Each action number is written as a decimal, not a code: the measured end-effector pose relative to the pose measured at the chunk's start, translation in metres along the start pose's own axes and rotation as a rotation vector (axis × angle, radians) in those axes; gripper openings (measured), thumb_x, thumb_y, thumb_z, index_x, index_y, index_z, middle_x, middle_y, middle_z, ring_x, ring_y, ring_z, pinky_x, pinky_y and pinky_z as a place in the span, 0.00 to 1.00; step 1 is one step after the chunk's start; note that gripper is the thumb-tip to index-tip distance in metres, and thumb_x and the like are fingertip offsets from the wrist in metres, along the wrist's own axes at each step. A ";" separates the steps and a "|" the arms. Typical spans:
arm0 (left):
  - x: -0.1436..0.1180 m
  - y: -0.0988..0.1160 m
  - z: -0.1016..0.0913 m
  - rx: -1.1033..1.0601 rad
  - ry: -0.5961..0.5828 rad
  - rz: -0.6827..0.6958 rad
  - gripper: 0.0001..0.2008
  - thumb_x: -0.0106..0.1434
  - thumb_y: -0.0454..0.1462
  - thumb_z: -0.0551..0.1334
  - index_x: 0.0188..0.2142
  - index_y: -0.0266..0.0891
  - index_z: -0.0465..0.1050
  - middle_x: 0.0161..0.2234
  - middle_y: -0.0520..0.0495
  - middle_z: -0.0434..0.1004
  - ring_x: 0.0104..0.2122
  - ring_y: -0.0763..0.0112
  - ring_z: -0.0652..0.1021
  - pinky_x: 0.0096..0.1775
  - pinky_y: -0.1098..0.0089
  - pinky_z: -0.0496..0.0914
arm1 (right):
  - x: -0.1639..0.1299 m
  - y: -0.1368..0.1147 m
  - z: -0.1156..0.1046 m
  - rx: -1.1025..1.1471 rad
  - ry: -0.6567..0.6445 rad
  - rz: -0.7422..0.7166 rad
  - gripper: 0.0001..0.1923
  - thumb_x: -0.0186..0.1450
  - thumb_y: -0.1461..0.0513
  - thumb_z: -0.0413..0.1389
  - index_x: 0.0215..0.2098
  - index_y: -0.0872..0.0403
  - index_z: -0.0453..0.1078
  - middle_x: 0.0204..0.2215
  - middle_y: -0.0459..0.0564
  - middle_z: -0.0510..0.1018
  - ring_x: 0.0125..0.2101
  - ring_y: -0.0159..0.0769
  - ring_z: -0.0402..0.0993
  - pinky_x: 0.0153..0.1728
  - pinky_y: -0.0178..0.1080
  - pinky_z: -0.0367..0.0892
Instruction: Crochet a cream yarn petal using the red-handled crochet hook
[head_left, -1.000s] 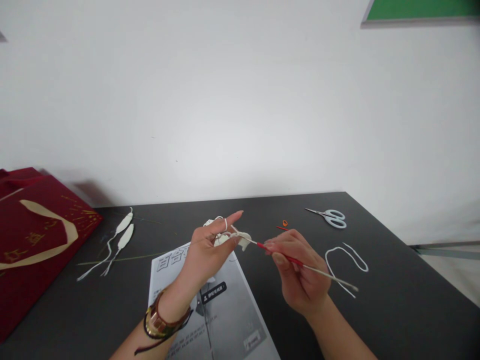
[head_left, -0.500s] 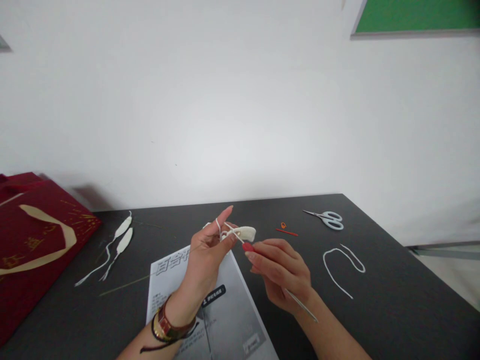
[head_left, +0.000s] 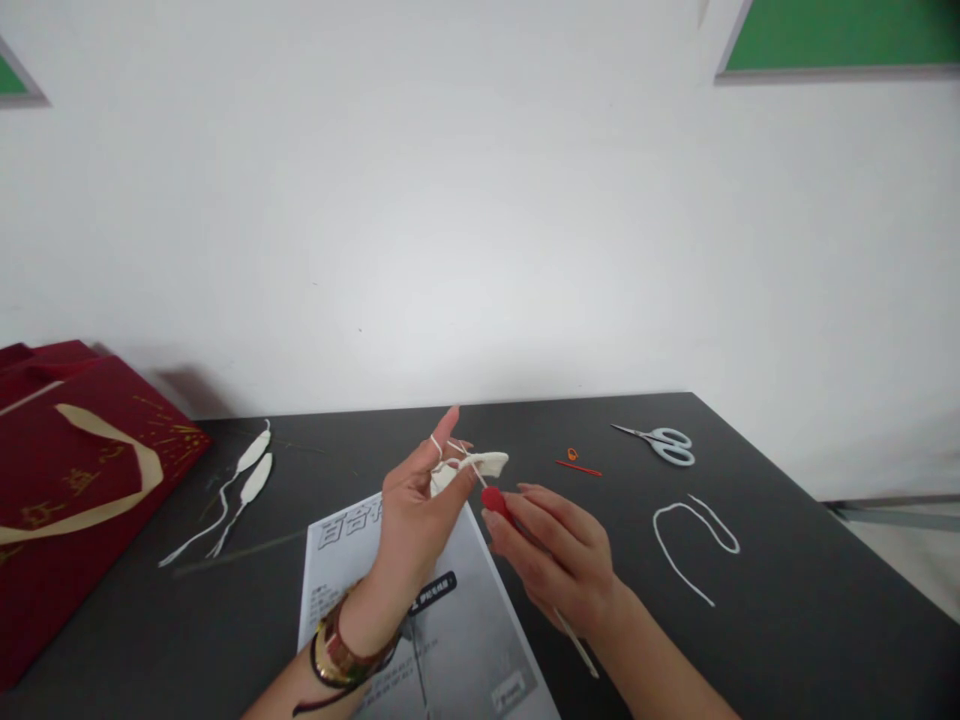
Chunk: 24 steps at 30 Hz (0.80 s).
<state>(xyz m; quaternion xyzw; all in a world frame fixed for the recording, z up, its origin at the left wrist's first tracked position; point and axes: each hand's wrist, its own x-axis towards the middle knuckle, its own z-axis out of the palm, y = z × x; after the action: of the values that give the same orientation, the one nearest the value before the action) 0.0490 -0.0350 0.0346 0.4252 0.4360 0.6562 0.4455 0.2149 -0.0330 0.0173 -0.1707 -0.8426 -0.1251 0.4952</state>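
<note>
Between thumb and fingers, my left hand (head_left: 424, 500) pinches a small white crochet piece (head_left: 491, 463), with white yarn looped over its raised index finger. My right hand (head_left: 562, 550) grips a crochet hook (head_left: 495, 502) by its red part. The hook's thin shaft reaches to the yarn at the edge of the piece, and its other end sticks out below my palm. The hook's tip is too small to make out. Under my left wrist lies a printed sheet (head_left: 472, 640) with large characters at its top.
Two white leaf-shaped crochet pieces (head_left: 256, 478) with yarn tails lie left, beside a dark red gift bag (head_left: 82, 480). On the right are scissors (head_left: 667, 445), a red needle (head_left: 577, 467), an orange stitch marker (head_left: 572, 454) and a loose white yarn strand (head_left: 675, 510). A wall stands behind the black table (head_left: 787, 600).
My right hand has turned a little, so the hook's back end now points lower and more to the left. The crochet piece has tilted in my left hand. The view has shifted slightly.
</note>
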 end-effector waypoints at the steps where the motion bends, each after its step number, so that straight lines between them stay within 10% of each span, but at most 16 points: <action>1: 0.001 0.000 0.000 0.073 0.006 0.047 0.28 0.53 0.33 0.68 0.54 0.48 0.70 0.34 0.51 0.77 0.39 0.70 0.74 0.49 0.68 0.65 | -0.001 0.000 0.000 0.015 -0.003 0.011 0.20 0.61 0.68 0.57 0.52 0.55 0.69 0.37 0.56 0.82 0.37 0.41 0.78 0.41 0.43 0.76; 24: 0.020 0.015 -0.024 0.124 -0.461 -0.119 0.21 0.46 0.33 0.72 0.43 0.44 0.79 0.24 0.51 0.71 0.26 0.72 0.69 0.33 0.68 0.63 | 0.005 0.009 -0.018 0.774 0.267 0.704 0.08 0.65 0.61 0.53 0.35 0.51 0.75 0.24 0.49 0.75 0.27 0.37 0.70 0.28 0.41 0.64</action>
<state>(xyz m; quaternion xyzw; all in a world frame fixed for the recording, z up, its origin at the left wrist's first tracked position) 0.0186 -0.0236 0.0463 0.5640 0.3864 0.4864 0.5441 0.2302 -0.0304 0.0309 -0.2303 -0.6488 0.3475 0.6365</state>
